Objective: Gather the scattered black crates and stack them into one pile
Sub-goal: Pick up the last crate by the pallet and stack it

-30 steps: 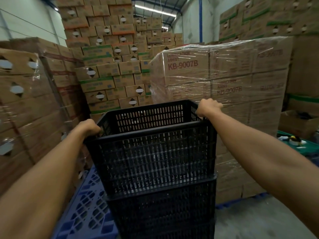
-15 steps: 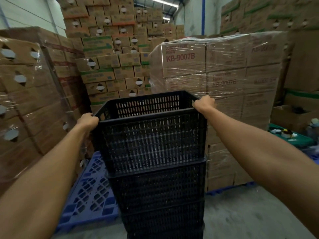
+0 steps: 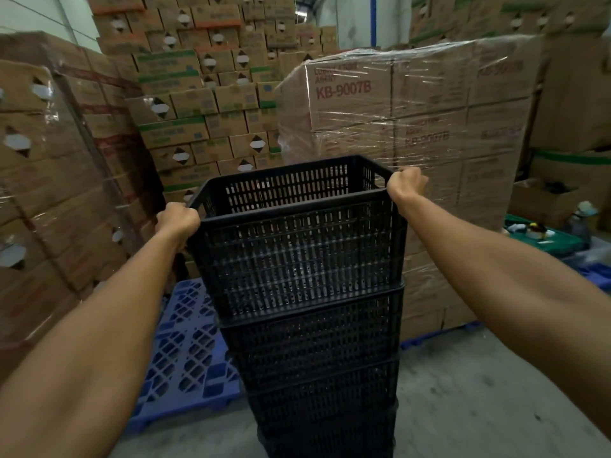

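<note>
Left to right: wrapped carton wall (image 3: 49, 193) hard on the left, blue pallet (image 3: 191, 352) on the floor just beside the pile's base, so little side room there. Left hand (image 3: 177, 221) clenched over the near-left corner of the top crate (image 3: 297, 252) rim; right hand (image 3: 408, 186) clenched on the right rim near the far corner. Top crate sits on the black pile (image 3: 320, 375), at least three crates below it, walls roughly in line, seated as far as I can tell; bottom of the pile cut off by frame. Judgement: stack mostly built, this crate placed or nearly; no loose black crates in view, so can't say what's left to gather. Shrink-wrapped KB-9007B pallet load (image 3: 413, 133) close behind and right of the pile, so little clearance at the back. Bare concrete floor (image 3: 479, 391) to the near right is the open room for stepping away. Green bin with clutter (image 3: 545, 239) further right, well apart.
</note>
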